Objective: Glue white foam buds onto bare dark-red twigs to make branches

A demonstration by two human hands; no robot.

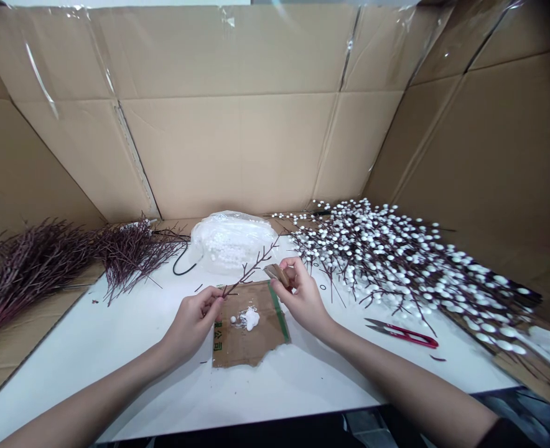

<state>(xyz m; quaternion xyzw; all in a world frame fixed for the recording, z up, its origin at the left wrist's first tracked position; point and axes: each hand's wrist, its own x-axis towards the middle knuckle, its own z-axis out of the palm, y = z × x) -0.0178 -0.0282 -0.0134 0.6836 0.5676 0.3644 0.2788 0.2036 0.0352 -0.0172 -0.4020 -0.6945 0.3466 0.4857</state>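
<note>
My left hand [198,317] pinches the lower end of a bare brown twig [251,269], whose forked tips slant up to the right. Between the thumb and fingers of my right hand [303,295] is a small folded piece of cardboard [275,272], close to the twig's side branches. Below both hands a flat cardboard sheet [251,348] with green print and a green stripe lies on the white table. On it sits a blob of white paste [251,318], with a small white ball [233,319] beside it.
Behind the sheet rests a clear plastic bag of white balls [233,242]. Twigs tipped with white balls [372,255] are heaped at right, near red-handled snips [403,334]. Bare twig bundles [32,267] lie at left. Cardboard walls [228,149] surround the table [163,398].
</note>
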